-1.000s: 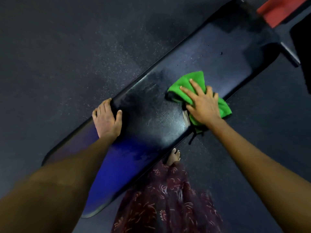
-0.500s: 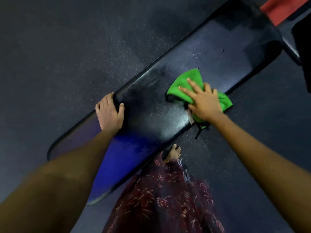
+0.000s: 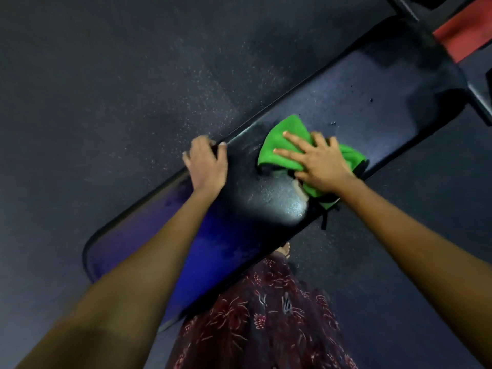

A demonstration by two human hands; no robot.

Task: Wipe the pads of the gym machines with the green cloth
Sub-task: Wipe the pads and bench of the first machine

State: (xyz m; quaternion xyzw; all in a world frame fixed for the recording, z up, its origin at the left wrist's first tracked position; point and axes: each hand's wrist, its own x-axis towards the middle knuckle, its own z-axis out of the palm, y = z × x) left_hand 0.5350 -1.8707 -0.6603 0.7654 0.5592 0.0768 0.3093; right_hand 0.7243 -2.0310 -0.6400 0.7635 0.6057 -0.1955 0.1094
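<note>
A long dark bench pad (image 3: 354, 97) runs diagonally from lower left to upper right. A crumpled green cloth (image 3: 282, 145) lies on the pad near its middle. My right hand (image 3: 316, 161) presses flat on the cloth with straight, spread fingers. My left hand (image 3: 206, 161) rests on the pad's far edge just left of the cloth, its fingers bent over the rim. A shiny patch of pad shows below the cloth.
Dark speckled rubber floor (image 3: 106, 89) surrounds the bench. A red and black machine frame (image 3: 466, 35) stands at the pad's upper right end. My patterned skirt (image 3: 261, 315) and a bare foot (image 3: 283, 251) are close under the pad's near edge.
My right hand has slid the green cloth slightly leftward along the pad, closer to my left hand. The left hand keeps its place on the far edge.
</note>
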